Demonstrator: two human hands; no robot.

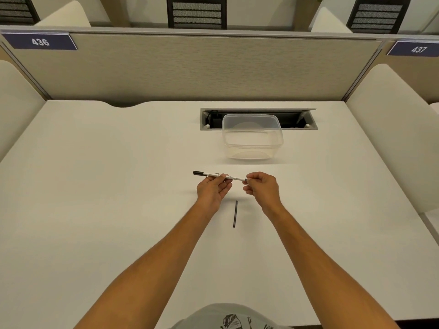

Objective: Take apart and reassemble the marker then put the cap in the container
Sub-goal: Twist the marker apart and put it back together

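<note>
A thin white marker (pixel 234 177) with a black cap on its left end is held level above the white desk (pixel 95 186). My left hand (pixel 213 189) pinches the barrel near its middle. My right hand (pixel 261 187) grips the marker's right end, which its fingers hide. A slim black rod (pixel 235 213), the marker's inner part, lies on the desk just below and between my hands, pointing away from me. A clear plastic container (pixel 252 136) stands open and empty beyond my hands, toward the back of the desk.
A recessed cable tray (pixel 304 119) with an open flap sits in the desk right behind the container. A beige partition (pixel 190 67) closes off the back, and white side panels (pixel 392 129) flank the desk.
</note>
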